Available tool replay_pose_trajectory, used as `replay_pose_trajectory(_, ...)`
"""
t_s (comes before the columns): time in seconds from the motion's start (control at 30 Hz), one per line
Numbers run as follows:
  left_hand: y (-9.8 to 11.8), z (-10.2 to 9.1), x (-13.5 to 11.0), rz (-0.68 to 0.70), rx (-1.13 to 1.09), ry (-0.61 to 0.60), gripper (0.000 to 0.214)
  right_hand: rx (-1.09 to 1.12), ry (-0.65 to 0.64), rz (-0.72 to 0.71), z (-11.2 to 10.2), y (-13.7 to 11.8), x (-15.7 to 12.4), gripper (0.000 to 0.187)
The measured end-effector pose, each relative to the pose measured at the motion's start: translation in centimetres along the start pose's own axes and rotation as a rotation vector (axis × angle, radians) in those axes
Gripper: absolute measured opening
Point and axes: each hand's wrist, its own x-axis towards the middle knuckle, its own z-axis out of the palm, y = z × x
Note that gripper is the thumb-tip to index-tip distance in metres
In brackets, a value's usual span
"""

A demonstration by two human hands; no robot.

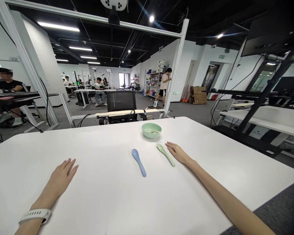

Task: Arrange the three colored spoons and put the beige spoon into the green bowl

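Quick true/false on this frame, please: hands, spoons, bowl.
1. The left hand grips the blue spoon. False: it lies open on the table, holding nothing, apart from the spoon.
2. The white band is on the left wrist. True.
3. The green spoon lies nearer the right hand than the blue spoon does. True.
4. The bowl is pink. False: it is pale green.
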Motion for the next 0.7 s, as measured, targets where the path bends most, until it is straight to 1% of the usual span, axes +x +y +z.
replay_pose_trajectory(0.23,-0.3,0.4,0.1,0.006,0.008,0.055,0.078,-0.007,-0.013,0.012,0.0,0.0,-0.1,0.046)
replay_pose_trajectory(0.33,-0.3,0.4,0.1,0.011,0.015,0.057,0.076,-0.02,0.044,0.023,-0.6,-0.2,0.9,0.043)
replay_pose_trajectory(0.43,-0.3,0.3,0.1,0.018,0.021,0.047,0.076,-0.04,0.139,0.033,-2.1,-1.4,3.3,0.04)
replay_pose_trajectory(0.53,-0.3,0.3,0.1,0.022,0.022,0.066,0.072,-0.087,0.171,0.036,-3.9,-3.8,6.8,0.037)
replay_pose_trajectory(0.6,-0.3,0.3,0.0,0.017,0.017,0.066,0.071,-0.142,0.152,0.037,-4.7,-5.6,9.1,0.035)
replay_pose_trajectory(0.7,-0.3,0.4,0.0,0.009,0.004,0.04,0.076,-0.226,0.032,0.1,-4.8,-7.9,12.2,0.032)
